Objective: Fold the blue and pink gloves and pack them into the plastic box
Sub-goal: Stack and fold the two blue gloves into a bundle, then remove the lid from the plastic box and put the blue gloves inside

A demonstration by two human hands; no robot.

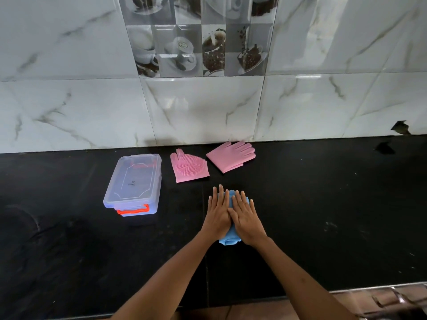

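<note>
i press my left hand (218, 213) and right hand (246, 218), both spread flat, on the blue gloves (228, 239), mid-fold; next, lift them to the lidded plastic box (134, 181) at ten o'clock, pink gloves (189, 166) at twelve.

The counter (323, 204) is a glossy black slab with faint pale specks and smears, running the full width of the view. Behind it stands a wall of white marble-look tiles (69, 107) with grey veining; a chipped dark hole (401, 127) breaks one tile at the far right, just above the counter. A decorative tile panel (198, 35) showing coffee cups and beans occupies the upper centre of the wall.
</note>
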